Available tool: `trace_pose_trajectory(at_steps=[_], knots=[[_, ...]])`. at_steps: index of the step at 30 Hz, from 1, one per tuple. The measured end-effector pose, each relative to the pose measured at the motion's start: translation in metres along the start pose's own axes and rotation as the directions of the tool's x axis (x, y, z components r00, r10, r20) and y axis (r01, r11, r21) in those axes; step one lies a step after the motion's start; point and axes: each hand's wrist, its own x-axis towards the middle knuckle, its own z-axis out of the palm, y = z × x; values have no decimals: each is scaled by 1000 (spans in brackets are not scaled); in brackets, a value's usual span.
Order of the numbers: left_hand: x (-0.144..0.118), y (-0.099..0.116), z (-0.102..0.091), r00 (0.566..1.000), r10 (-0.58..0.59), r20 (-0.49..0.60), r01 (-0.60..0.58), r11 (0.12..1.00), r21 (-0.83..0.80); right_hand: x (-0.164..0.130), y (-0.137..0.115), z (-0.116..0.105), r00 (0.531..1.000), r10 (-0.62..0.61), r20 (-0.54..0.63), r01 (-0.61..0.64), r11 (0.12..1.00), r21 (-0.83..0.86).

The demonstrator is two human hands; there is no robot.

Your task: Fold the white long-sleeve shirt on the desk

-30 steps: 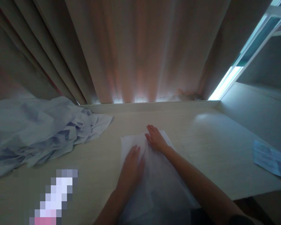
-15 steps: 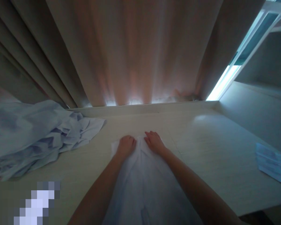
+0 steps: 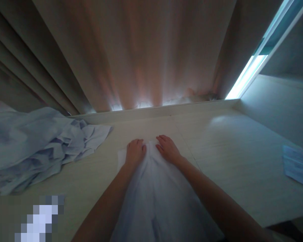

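Note:
A white cloth (image 3: 154,188) runs from the bottom of the view up the pale tabletop, with its far edge near my fingers. Folds and creases line its middle. My left hand (image 3: 135,151) lies on the far left part of the cloth, palm down, its thumb apart from slightly bent fingers. On the far right part rests my right hand (image 3: 168,148), fingers stretched forward and thumb apart. Both palms are hidden, and a gap of cloth shows between the hands. A corner of the cloth sticks out left of my left wrist.
A crumpled pile of white cloth (image 3: 47,144) lies at the left. A folded pale blue piece (image 3: 296,164) sits near the right side panel (image 3: 280,104). Behind the raised back edge of the tabletop (image 3: 229,161) hangs a brown curtain (image 3: 146,60). The lower left corner is pixelated.
Both hands have shifted slightly forward along the cloth. My left fingers are less curled, and my right fingers reach a little farther. The camera view has tilted slightly.

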Motion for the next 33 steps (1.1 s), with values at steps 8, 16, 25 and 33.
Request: trace_pose_trajectory(at_steps=[8, 16, 25, 33], knots=[[-59, 2, 24, 989, 142, 40, -144, 988, 56, -29, -19, 23, 970, -171, 172, 183, 981, -58], [-91, -16, -16, 960, 252, 122, -259, 965, 42, -64, -37, -29, 955, -187, 231, 209, 975, -77], [-277, -63, -36, 836, 435, 334, -421, 899, -120, -237, -29, -82, 827, -268, 495, 236, 963, 128], [-294, -31, -16, 943, 231, 239, -226, 973, -51, -270, -54, -50, 874, -205, 441, 210, 977, 37]])
